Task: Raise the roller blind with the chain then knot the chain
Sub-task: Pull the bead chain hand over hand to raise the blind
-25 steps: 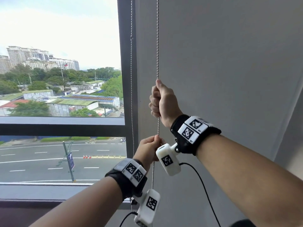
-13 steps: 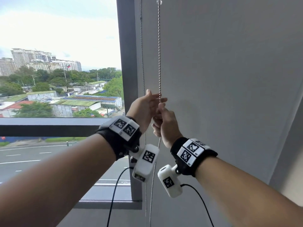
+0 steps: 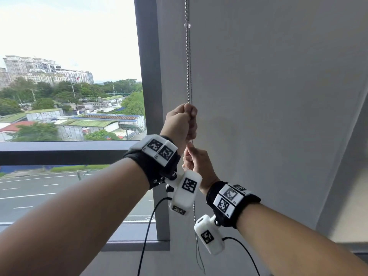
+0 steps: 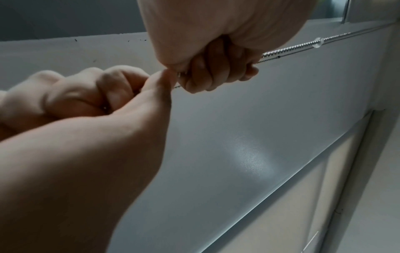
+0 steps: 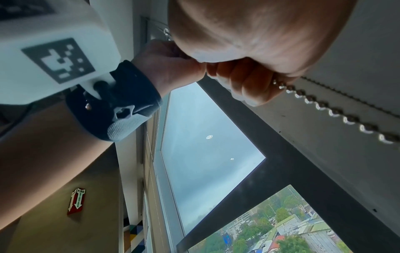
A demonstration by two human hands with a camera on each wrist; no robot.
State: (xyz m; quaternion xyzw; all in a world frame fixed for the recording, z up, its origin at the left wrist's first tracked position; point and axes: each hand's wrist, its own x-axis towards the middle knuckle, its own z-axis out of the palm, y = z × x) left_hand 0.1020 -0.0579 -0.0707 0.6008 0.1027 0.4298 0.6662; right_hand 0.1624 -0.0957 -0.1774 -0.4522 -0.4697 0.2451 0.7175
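While the silver metal beaded chain (image 3: 188, 62) hangs taut against the pale grey wall (image 3: 278, 96) just right of the dark grey window frame (image 3: 147, 76), you have it in both fists, so the raising step looks to be the one in hand. Your left hand (image 3: 180, 124) is uppermost, fingers curled tight round the chain, and your right hand (image 3: 197, 165) sits just beneath it, almost touching, with thumb and fingers closed on the same run. Below the right hand the chain drops slack toward the bottom of the view.

No blind fabric shows over the glass in the head view, so the blind seems well up, though its edge is out of sight and you cannot be sure it is fully raised. No knot shows anywhere on the chain. The next move probably calls for either one more hand-over-hand pull or, if the blind is home, gathering the slack below your right hand into a loop while the left keeps tension.

Counted: one chain loop, showing as two strands side by side above your left hand; one small clear plastic stopper bead (image 3: 187, 25) on it, well above your left hand; two hands; two black wristbands with white marker blocks, one per wrist.
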